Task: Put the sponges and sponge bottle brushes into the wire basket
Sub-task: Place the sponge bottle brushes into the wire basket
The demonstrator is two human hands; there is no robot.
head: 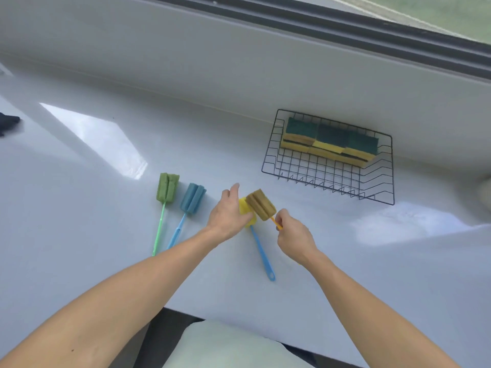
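Right hand (293, 232) pinching the orange handle of the brown sponge brush (261, 205), lifted just off the white desk (345, 261). Left hand (228, 212) with loose fingers resting on the yellow sponge brush (245, 209), blue handle lying toward the near desk edge. Bare desk between hands and wire basket (329, 179). Four brushes: brown, yellow, blue sponge brush (193, 197), green sponge brush (167, 186), the last two flat, left of the hands. Flat yellow-and-green sponges (329, 142) stacked in the basket's far side, count unclear. Wall right behind the basket. Dark thing (8, 123) at far left edge.
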